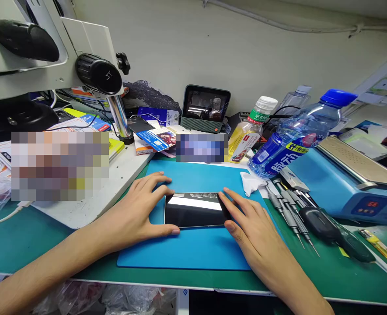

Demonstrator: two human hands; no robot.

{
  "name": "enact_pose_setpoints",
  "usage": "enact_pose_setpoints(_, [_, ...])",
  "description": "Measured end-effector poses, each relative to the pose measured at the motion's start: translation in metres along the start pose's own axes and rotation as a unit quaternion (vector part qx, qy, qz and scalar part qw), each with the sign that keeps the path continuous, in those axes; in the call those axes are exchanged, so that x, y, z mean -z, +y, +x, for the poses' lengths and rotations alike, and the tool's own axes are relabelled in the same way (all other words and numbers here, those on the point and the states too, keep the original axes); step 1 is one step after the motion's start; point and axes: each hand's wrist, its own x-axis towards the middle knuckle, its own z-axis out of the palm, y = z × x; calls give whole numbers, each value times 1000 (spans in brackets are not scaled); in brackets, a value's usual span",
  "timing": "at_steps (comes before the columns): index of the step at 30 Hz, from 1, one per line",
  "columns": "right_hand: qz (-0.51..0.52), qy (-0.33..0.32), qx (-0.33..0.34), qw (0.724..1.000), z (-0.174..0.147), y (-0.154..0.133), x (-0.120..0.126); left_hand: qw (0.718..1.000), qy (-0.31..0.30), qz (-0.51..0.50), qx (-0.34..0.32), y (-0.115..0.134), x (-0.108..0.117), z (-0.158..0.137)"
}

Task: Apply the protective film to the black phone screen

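Observation:
A smartphone (195, 214) with a dark, glossy screen lies sideways on the blue mat (180, 251), face up. A bright band of light reflects across its upper part. My left hand (144, 208) grips the left end, the thumb at the near edge and a fingertip at the far corner. At the right end, my right hand (250, 227) has its fingertips on the far corner and its thumb by the near corner. Both hands are closed around the phone's ends, which are partly covered by the fingers.
Right of the mat lie several screwdrivers (287, 210), a black tool (321, 225) and a white tissue (252, 183). Behind stand a blue-capped bottle (298, 135), a tea bottle (247, 131) and a smart display (204, 109). A blue heating device (353, 192) sits right; a microscope stand (119, 118) left.

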Motion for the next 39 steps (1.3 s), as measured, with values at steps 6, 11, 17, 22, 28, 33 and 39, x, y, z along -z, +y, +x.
enact_pose_setpoints(6, [29,60,14,998,-5,-3,5,1000,1,0,11,0,-2,0])
enact_pose_setpoints(11, [50,81,11,995,-8,-2,7,1000,3,-4,14,1,-2,-1])
enact_pose_setpoints(17, [22,10,-14,1000,-2,0,3,1000,2,-10,1,2,1,0])
enact_pose_setpoints(22, [8,7,-18,1000,1,-2,2,1000,18,-15,-6,2,0,-1])
enact_pose_setpoints(28, [-8,77,24,997,-5,-6,5,1000,12,-21,10,5,1,0])
enact_pose_setpoints(33, [-19,150,83,985,-9,-6,8,999,8,-29,17,5,1,-1])
enact_pose_setpoints(39, [-4,187,144,972,-11,-7,15,999,14,-34,13,5,2,-1])
